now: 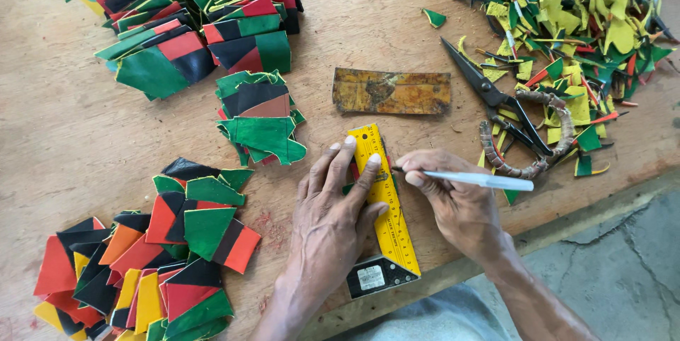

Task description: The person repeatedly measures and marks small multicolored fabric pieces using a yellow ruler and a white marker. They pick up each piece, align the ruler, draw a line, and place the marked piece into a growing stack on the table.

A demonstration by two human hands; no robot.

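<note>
My left hand (331, 206) presses flat on a yellow try square (387, 224), its fingers spread over the blade and a small green piece mostly hidden under it. My right hand (453, 203) grips a white pen (476, 179) with its tip against the ruler's right edge. The square's black stock (375, 276) lies near the table's front edge.
Stacks of green, red and black patchwork pieces (205, 22) lie at the back left, another pile (261, 120) by the ruler, more (142, 256) at the front left. A rusty metal plate (391, 91), scissors (510, 118) and a heap of scraps (574, 22) lie to the right.
</note>
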